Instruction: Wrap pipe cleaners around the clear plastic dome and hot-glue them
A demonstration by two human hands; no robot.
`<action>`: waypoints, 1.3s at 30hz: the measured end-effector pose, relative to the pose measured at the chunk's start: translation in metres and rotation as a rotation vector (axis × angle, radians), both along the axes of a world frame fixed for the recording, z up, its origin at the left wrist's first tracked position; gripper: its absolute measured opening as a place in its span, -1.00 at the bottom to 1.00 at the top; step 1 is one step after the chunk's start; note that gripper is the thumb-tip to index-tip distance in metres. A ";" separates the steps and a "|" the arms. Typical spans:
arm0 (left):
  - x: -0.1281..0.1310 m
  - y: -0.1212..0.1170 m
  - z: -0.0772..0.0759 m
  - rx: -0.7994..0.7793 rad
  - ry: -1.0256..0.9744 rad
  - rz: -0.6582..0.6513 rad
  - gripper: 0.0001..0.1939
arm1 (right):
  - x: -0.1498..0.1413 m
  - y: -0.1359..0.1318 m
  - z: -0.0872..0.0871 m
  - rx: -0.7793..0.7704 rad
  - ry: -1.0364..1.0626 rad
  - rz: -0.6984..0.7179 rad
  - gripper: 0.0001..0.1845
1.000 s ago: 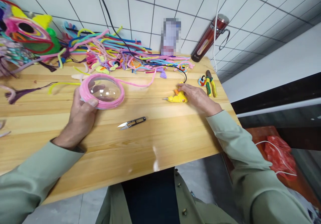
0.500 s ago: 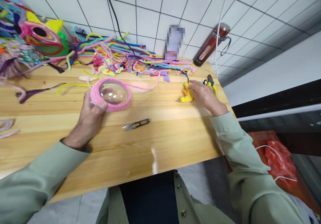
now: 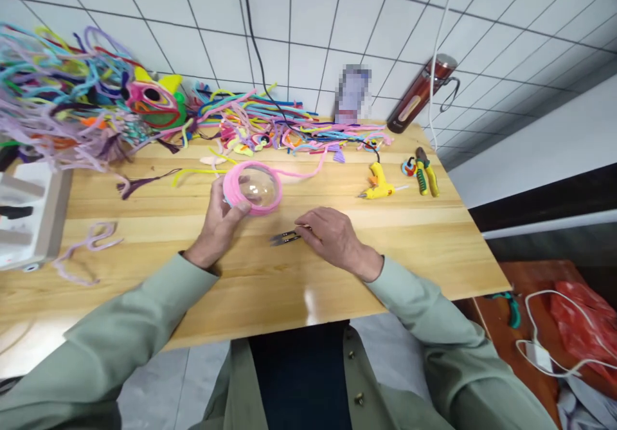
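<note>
My left hand (image 3: 219, 221) is closed around the side of a clear dome wrapped in pink pipe cleaner (image 3: 234, 188), thumb on its lower rim and the clear face tilted toward me. A loose pink strand (image 3: 308, 174) trails from it to the right. My right hand (image 3: 332, 237) has its thumb and fingers around the handle end of the thread snips (image 3: 285, 238). The blades lie on the table, pointing left; the handle's end is hidden under the fingers. Beyond that hand, a yellow glue gun (image 3: 379, 184) rests on its side, nozzle leftward.
Green-and-yellow pliers (image 3: 427, 173) lie at the right. Against the tiled wall stand a leaning red flask (image 3: 418, 96) and a blurred upright object (image 3: 351, 96). Pipe cleaners (image 3: 255, 112) pile along the back beside a colourful mask-like piece (image 3: 157, 105). A black cord hangs down to the glue gun.
My right hand has left the glue gun and come left and nearer, onto the thread snips. The left hand still holds the pink-wrapped dome. The view has swung leftward.
</note>
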State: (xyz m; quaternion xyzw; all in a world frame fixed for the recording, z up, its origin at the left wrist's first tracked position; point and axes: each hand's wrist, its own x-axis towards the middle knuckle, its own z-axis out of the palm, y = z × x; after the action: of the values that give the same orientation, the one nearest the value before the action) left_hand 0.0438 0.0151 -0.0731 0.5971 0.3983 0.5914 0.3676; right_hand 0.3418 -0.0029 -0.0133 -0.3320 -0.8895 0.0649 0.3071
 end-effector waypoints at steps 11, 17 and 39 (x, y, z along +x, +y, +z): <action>0.006 0.009 0.011 -0.011 0.040 0.133 -0.01 | 0.001 0.009 -0.021 -0.064 0.137 0.037 -0.79; 0.013 0.007 0.011 -0.022 -0.032 0.134 -0.06 | 0.002 0.006 -0.018 -0.079 0.159 0.015 -0.78; 0.021 -0.045 0.028 0.106 0.266 0.126 -0.04 | 0.012 -0.009 -0.002 -0.089 0.295 0.017 -0.58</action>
State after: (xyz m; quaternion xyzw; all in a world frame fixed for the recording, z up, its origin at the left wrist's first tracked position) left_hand 0.0652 -0.0297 -0.0453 0.6624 0.4484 0.5493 0.2418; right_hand 0.3536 -0.0117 -0.0152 -0.3246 -0.8337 0.1549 0.4190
